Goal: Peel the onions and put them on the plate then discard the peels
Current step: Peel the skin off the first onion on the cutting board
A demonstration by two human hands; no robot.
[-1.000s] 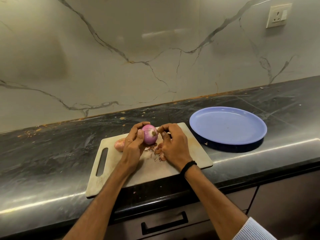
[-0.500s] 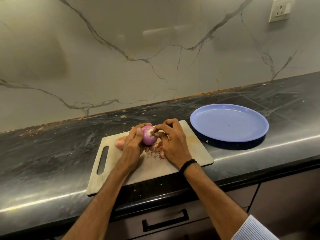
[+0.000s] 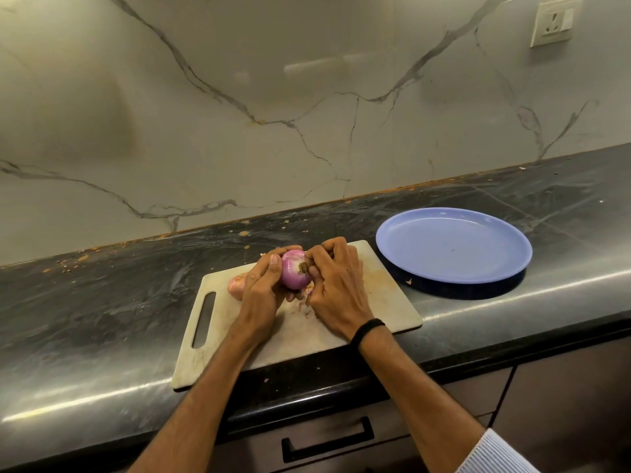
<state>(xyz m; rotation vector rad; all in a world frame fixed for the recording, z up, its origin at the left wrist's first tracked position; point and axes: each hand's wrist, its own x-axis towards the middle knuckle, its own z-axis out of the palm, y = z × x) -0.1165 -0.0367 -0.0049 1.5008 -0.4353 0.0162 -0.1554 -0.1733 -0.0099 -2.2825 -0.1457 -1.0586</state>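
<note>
A purple onion (image 3: 294,271) with its root end facing me is held just above the pale cutting board (image 3: 382,302). My left hand (image 3: 261,291) grips the onion from the left, fingers curled round it. My right hand (image 3: 336,288) presses against its right side, curled fingers pinching at the root end. A second, unpeeled onion (image 3: 236,285) lies on the board behind my left hand, mostly hidden. Small peel scraps (image 3: 307,303) lie on the board below the onion. The blue plate (image 3: 454,247) stands to the right of the board with nothing on it.
The board lies near the front edge of a dark stone counter (image 3: 102,302), against a marble wall. Crumbs dot the counter's back edge. A drawer handle (image 3: 327,438) shows below the counter, and a wall socket (image 3: 553,23) sits at the upper right.
My right hand has closed in on the onion's root end. The onion has turned so the root faces me more.
</note>
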